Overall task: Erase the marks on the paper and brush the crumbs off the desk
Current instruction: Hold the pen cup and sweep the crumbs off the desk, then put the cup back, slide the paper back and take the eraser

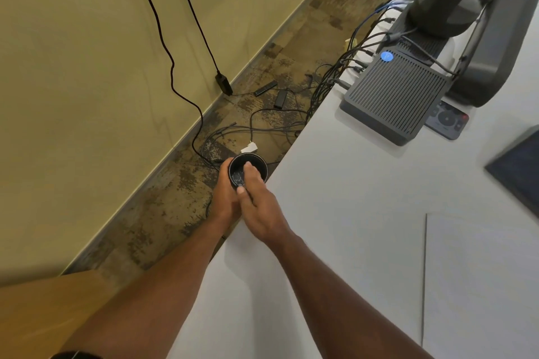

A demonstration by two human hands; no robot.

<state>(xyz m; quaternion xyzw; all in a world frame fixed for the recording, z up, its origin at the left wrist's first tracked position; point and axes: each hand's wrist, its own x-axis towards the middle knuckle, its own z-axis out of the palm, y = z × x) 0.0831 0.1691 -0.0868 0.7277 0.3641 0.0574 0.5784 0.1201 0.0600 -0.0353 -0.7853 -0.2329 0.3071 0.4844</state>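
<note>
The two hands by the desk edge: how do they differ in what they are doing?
The left hand grips a small black cup from the side, its fingers curled round it; the right hand holds nothing. The left hand hangs past the white desk edge, over the floor; the right hand lies over the edge, its straight fingers reaching into the cup's mouth. Both are bare and meet at the cup.
</note>
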